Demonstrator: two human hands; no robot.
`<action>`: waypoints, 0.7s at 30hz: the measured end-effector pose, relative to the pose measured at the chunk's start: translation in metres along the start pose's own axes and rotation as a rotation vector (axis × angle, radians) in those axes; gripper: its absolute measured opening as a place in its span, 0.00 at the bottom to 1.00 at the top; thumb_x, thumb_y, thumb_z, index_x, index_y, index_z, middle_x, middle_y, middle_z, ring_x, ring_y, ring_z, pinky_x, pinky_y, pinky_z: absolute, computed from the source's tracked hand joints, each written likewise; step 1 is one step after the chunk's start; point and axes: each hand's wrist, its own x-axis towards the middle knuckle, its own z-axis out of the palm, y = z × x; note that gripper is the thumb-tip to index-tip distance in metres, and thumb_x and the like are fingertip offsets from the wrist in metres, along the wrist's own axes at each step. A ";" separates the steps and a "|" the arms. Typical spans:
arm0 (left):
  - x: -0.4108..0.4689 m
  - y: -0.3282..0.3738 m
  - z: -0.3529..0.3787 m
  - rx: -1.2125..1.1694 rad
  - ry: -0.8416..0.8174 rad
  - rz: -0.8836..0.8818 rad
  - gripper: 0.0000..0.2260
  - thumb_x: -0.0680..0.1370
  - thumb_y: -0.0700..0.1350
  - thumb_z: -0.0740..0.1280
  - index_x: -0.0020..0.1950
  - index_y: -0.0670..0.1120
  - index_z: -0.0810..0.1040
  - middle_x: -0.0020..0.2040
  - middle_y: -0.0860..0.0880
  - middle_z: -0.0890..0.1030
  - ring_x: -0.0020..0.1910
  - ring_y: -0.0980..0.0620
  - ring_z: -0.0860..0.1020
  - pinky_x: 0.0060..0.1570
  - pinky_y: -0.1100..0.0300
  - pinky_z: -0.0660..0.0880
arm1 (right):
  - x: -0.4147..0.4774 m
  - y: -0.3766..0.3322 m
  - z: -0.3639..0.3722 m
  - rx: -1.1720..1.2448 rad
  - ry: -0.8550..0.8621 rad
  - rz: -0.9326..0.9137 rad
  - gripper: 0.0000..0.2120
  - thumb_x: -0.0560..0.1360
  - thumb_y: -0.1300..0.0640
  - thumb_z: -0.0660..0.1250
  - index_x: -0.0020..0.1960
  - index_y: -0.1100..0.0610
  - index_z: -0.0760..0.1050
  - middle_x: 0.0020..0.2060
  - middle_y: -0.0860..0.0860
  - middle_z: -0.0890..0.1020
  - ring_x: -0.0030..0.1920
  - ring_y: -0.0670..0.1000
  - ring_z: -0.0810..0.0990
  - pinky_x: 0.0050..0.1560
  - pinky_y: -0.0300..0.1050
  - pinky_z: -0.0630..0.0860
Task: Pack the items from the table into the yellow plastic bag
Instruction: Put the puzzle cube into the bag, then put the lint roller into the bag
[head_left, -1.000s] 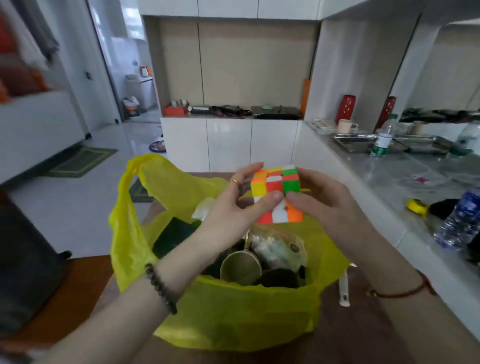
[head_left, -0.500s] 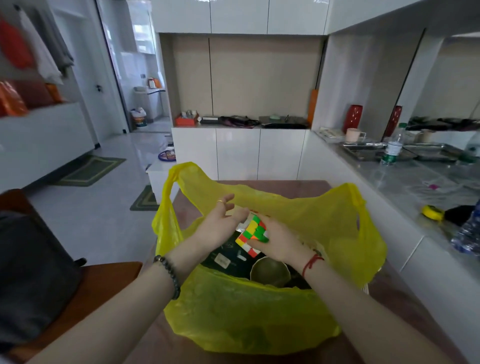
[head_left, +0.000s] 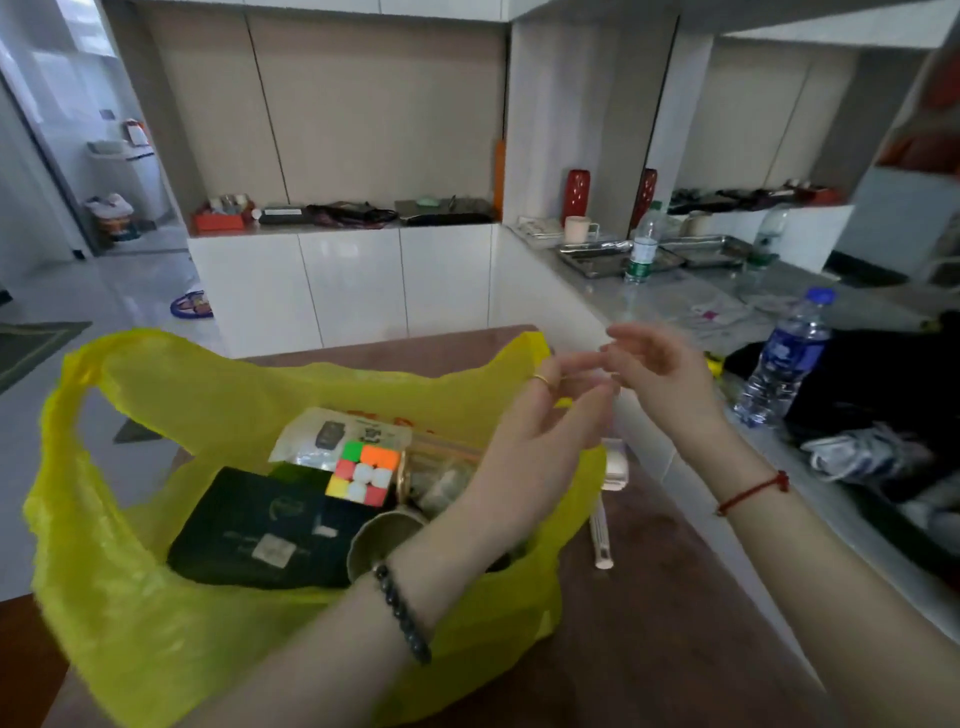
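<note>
The yellow plastic bag (head_left: 130, 613) stands open on the brown table (head_left: 649, 623). Inside it lie a colourful puzzle cube (head_left: 362, 472), a dark flat box (head_left: 260, 530), a clear packet (head_left: 332, 431), a round tin (head_left: 382, 535) and a jar partly hidden by my arm. My left hand (head_left: 540, 431) is raised over the bag's right rim, fingers loose, holding nothing. My right hand (head_left: 660, 374) is just right of it, blurred, fingers loosely bent and empty; the fingertips of both hands are close together.
A white brush-like tool (head_left: 605, 509) lies on the table right of the bag. The grey counter (head_left: 675, 306) on the right carries water bottles (head_left: 784, 358), dark cloth, shoes and metal trays. White cabinets stand behind the table.
The cube has left both hands and now lies inside the bag. Both hands have risen out of the bag and moved right, above its right rim.
</note>
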 end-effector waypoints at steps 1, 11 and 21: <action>-0.001 -0.015 0.019 -0.003 -0.080 -0.020 0.09 0.73 0.46 0.63 0.53 0.52 0.72 0.47 0.51 0.77 0.46 0.54 0.75 0.46 0.63 0.74 | -0.002 0.025 -0.012 -0.024 0.006 0.071 0.13 0.72 0.67 0.66 0.45 0.49 0.76 0.39 0.50 0.79 0.38 0.40 0.78 0.42 0.33 0.76; 0.025 -0.233 0.077 0.087 0.241 -0.715 0.11 0.76 0.36 0.64 0.43 0.53 0.70 0.43 0.48 0.77 0.41 0.55 0.77 0.41 0.74 0.72 | -0.058 0.255 -0.029 -0.165 -0.117 0.708 0.15 0.70 0.68 0.68 0.55 0.63 0.71 0.34 0.48 0.74 0.34 0.45 0.72 0.26 0.27 0.69; 0.068 -0.309 0.072 -0.055 0.414 -0.899 0.13 0.80 0.35 0.54 0.61 0.33 0.72 0.49 0.40 0.76 0.51 0.40 0.77 0.35 0.64 0.73 | -0.041 0.287 0.005 -0.262 -0.191 0.729 0.17 0.70 0.61 0.68 0.58 0.57 0.70 0.48 0.53 0.79 0.49 0.52 0.78 0.50 0.41 0.74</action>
